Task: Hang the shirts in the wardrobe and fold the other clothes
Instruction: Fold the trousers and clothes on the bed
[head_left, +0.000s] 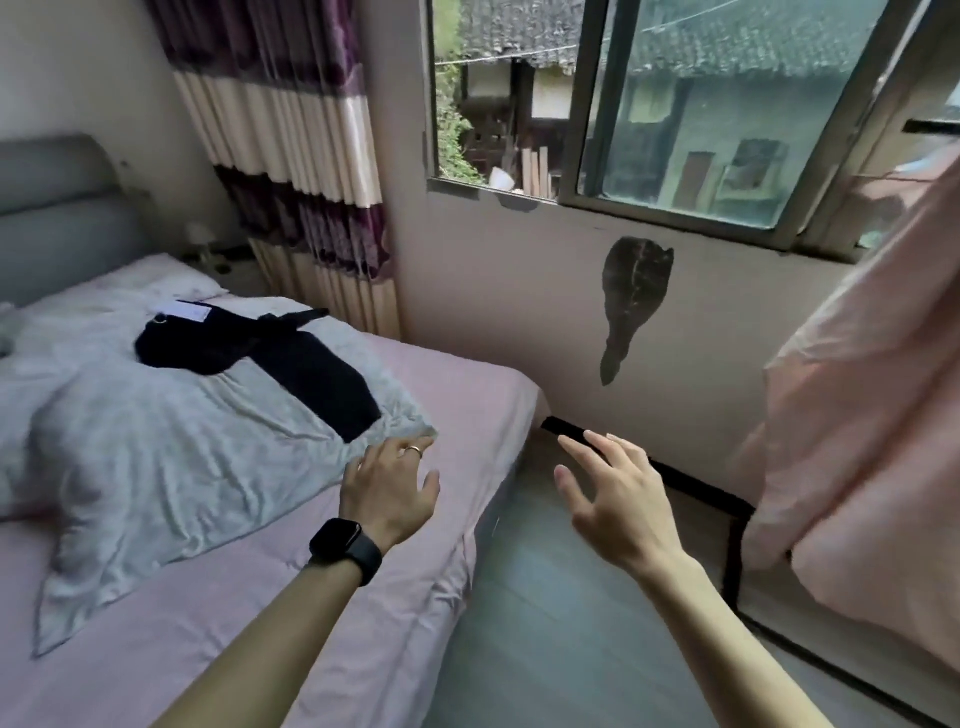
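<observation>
A black garment lies spread on a grey quilt on the pink-sheeted bed; one long black part runs toward the quilt's near corner. A white card or phone rests at its far end. My left hand, with a ring and a dark watch, hovers open at the quilt's corner, fingers relaxed. My right hand is held out over the floor beside the bed, fingers spread and holding nothing. A pink cloth hangs at the right edge, blurred.
A grey headboard stands at the bed's far left. Striped purple and cream curtains hang beside a window. A narrow strip of grey floor runs between bed and wall, with a black baseboard.
</observation>
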